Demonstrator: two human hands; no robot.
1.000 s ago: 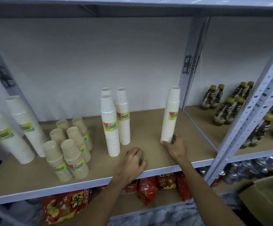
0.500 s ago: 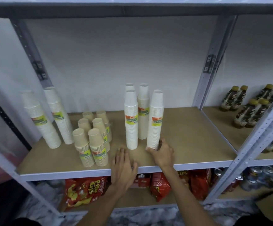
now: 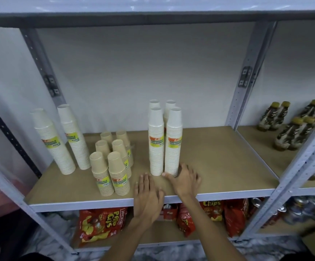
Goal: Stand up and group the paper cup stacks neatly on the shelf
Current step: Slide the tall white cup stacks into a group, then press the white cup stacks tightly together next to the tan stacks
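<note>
Mid-shelf, head view: right grip (image 3: 183,178) cups the foot of the front-right white cup stack (image 3: 173,142), close beside its neighbour stacks (image 3: 155,144) on the shelf (image 3: 218,157), left grip (image 3: 149,194) flat, holding nothing; risk: a low shove tips the tall stack over.
</note>
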